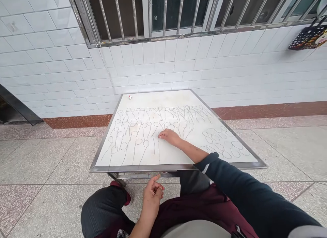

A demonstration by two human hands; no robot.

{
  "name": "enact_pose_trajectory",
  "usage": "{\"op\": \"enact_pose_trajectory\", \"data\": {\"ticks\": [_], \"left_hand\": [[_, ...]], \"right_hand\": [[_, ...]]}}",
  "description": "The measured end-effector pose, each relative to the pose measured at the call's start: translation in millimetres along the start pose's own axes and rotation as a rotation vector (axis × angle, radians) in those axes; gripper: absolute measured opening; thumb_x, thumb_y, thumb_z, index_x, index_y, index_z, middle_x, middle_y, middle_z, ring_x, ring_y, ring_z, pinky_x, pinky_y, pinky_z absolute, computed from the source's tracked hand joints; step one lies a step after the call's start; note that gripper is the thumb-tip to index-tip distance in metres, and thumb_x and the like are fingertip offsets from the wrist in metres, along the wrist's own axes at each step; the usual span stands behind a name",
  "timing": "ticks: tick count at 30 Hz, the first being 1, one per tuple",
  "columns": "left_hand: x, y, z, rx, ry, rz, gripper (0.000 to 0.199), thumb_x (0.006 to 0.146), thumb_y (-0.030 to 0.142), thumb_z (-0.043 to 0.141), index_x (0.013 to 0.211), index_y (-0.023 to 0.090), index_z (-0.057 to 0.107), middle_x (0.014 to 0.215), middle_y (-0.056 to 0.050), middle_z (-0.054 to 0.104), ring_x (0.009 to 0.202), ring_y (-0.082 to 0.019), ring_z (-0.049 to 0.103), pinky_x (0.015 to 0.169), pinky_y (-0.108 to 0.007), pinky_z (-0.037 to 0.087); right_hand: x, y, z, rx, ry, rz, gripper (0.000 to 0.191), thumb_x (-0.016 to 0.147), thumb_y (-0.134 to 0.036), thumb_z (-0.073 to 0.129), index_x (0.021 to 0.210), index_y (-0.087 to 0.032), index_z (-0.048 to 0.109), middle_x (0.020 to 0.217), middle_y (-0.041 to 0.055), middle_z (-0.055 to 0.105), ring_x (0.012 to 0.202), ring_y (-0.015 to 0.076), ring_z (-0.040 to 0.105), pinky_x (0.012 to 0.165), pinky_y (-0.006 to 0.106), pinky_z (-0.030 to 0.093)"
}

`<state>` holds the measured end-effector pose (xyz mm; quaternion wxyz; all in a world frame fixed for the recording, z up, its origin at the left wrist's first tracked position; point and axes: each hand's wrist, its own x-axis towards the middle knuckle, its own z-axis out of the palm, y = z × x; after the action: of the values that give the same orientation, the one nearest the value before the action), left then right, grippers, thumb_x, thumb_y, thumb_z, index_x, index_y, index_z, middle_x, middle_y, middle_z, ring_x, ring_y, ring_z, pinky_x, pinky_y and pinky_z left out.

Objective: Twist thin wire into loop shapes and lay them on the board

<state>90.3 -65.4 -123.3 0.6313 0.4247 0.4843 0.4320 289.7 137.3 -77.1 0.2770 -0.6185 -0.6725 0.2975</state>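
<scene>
On the white table (158, 100) lie many thin dark loops, most with a long tail, like fine wire or cord; the material is unclear. My right hand (170, 136) is low over the middle of the table, its thumb and forefinger pinched at a thin dark loop (156, 134) in the nearer rows. Over my lap, short of the table's front edge, is my left hand (153, 192). Its forefinger points out, the other fingers curl loosely, and nothing shows in it. Tailless loops (217, 137) form a cluster on the right side.
A small white and red object (130, 97) sits at the table's far left corner. Behind stands a white tiled wall (158, 65) with a barred window (173, 13). A patterned bag (308, 36) hangs at upper right. My knee (102, 209) is by the table's front left.
</scene>
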Motion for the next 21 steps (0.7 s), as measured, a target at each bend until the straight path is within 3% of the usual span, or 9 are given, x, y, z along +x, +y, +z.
{"op": "enact_pose_trajectory", "data": {"ticks": [6, 11, 15, 18, 21], "left_hand": [[1, -2, -2.3, 0.007, 0.029, 0.005, 0.041, 0.069, 0.030, 0.069, 0.107, 0.016, 0.062, 0.068, 0.000, 0.059, 0.057, -0.011, 0.051, 0.055, -0.023, 0.043], [0, 3, -2.1, 0.014, 0.032, 0.017, 0.041, 0.070, 0.033, 0.069, 0.107, 0.016, 0.062, 0.068, 0.000, 0.058, 0.057, -0.011, 0.051, 0.055, -0.023, 0.043], [-1, 8, -8.1, 0.044, 0.077, 0.041, 0.043, 0.070, 0.038, 0.069, 0.107, 0.016, 0.063, 0.069, 0.000, 0.059, 0.059, -0.012, 0.050, 0.057, -0.024, 0.043], [0, 11, -15.8, 0.112, 0.140, 0.084, 0.047, 0.071, 0.041, 0.069, 0.111, 0.017, 0.062, 0.078, -0.002, 0.062, 0.066, -0.014, 0.054, 0.063, -0.026, 0.045], [0, 14, -25.3, 0.171, 0.230, 0.133, 0.051, 0.069, 0.042, 0.071, 0.114, 0.018, 0.062, 0.084, -0.003, 0.062, 0.074, -0.016, 0.056, 0.069, -0.027, 0.046]], "right_hand": [[8, 1, -2, 0.042, 0.069, -0.023, 0.014, 0.078, -0.023, 0.063, 0.087, -0.024, 0.073, 0.085, 0.0016, 0.057, 0.074, 0.0134, 0.052, 0.063, 0.025, 0.041], [0, -22, -28, 0.141, 0.248, -0.067, 0.025, 0.089, -0.032, 0.047, 0.100, -0.022, 0.068, 0.105, 0.0062, 0.057, 0.085, 0.0153, 0.053, 0.074, 0.030, 0.043], [-42, -44, -37, 0.209, 0.267, -0.160, 0.025, 0.091, -0.036, 0.046, 0.098, -0.024, 0.067, 0.101, 0.0027, 0.062, 0.087, 0.0140, 0.056, 0.078, 0.028, 0.044], [-89, -48, -18, 0.250, 0.127, -0.269, 0.019, 0.089, -0.031, 0.052, 0.091, -0.022, 0.069, 0.090, 0.0014, 0.065, 0.078, 0.0124, 0.059, 0.071, 0.025, 0.045], [-132, -34, 6, 0.197, 0.001, -0.360, 0.019, 0.090, -0.027, 0.051, 0.092, -0.023, 0.069, 0.085, 0.0016, 0.065, 0.078, 0.0132, 0.060, 0.073, 0.025, 0.046]]}}
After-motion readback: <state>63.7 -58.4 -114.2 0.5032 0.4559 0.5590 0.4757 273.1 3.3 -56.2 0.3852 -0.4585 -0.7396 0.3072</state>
